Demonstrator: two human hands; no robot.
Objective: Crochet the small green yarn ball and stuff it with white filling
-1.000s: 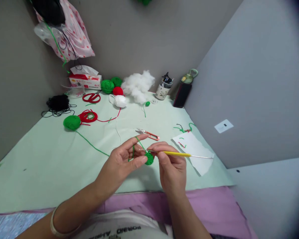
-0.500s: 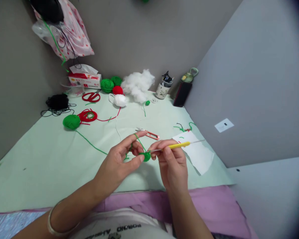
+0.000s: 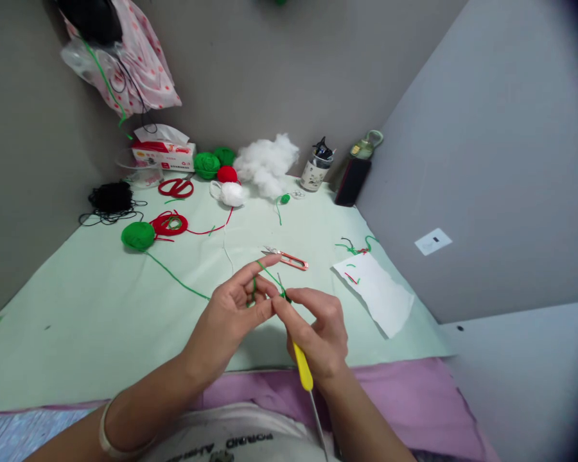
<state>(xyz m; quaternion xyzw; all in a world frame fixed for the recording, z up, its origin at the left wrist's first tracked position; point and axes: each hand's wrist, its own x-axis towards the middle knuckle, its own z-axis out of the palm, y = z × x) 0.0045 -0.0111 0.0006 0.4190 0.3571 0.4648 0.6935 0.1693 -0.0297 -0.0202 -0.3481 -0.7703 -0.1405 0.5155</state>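
Between thumb and fingers, my left hand (image 3: pixel 234 311) pinches a small green crochet piece (image 3: pixel 285 296), mostly hidden by fingertips. Green yarn loops over its raised index finger and runs back to a green yarn ball (image 3: pixel 138 236) at the left. My right hand (image 3: pixel 318 327) is closed around a crochet hook with a yellow handle (image 3: pixel 302 366). The handle slants down toward my body, and the thin metal tip points up beside the green piece. The right thumb and index finger also touch that piece.
Orange thread snips (image 3: pixel 293 260) lie just beyond my hands. White paper (image 3: pixel 376 295) with yarn scraps lies right. Behind are red scissors (image 3: pixel 176 187), white stuffing (image 3: pixel 267 163), a pen cup (image 3: pixel 316 172), a dark phone (image 3: pixel 353 182), a tissue box (image 3: pixel 164 156) and black yarn (image 3: pixel 110 197).
The hook has swung from pointing left, handle to the right, to nearly upright with its handle toward me. My right hand has turned and its fingertips have come onto the green piece.
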